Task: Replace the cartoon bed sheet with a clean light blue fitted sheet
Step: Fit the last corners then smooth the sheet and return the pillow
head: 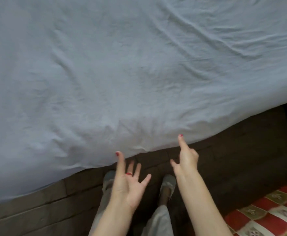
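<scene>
Light blue sheet (122, 65) covered the bed ahead of both grips, wrinkled. Left hand (127, 183) and right hand (187, 159) loose, holding nothing, at its edge. Checkered sheet (266, 215) lay right. Likely only smoothing left.

this is a bedroom in a home: a bed (105, 65) with a light blue sheet (156, 48), a dark brick-like floor (37, 210), and a red checkered cloth (266, 215) lying beside.

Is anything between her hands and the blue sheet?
Nothing visible. The left hand and right hand hover open at the near edge of the sheet, forefingers reaching its hem, with only floor below.
</scene>
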